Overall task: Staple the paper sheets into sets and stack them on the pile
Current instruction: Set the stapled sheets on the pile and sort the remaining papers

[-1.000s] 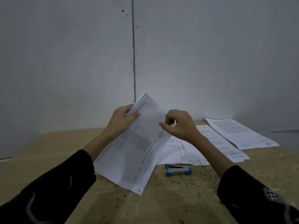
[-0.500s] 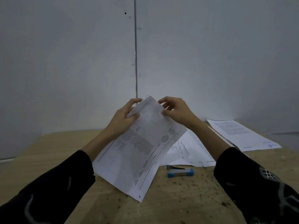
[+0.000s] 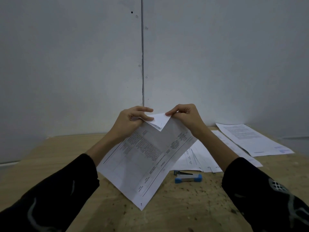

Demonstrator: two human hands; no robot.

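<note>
- The left hand [image 3: 129, 122] and right hand [image 3: 185, 117] are raised close together above the table [image 3: 184, 206], each pinching the top corner of a held set of sheets [image 3: 147, 158].
- The left thumb and fingers clamp the set just left of the corner; the right fingertips grip the corner, which is folded over toward the camera as a small white triangle.
- The set hangs tilted like a diamond, its lowest corner touching or nearly touching the tabletop; which, I cannot tell.
- Its face shows a printed table with ruled lines and columns of small, unreadable text.
- A blue-and-grey stapler [image 3: 188, 176] lies flat just right of the set.
- Loose printed sheets [image 3: 200, 156] fan out behind the stapler.
- A neater pile [image 3: 250, 139] lies at the far right near the wall [image 3: 66, 64].
</note>
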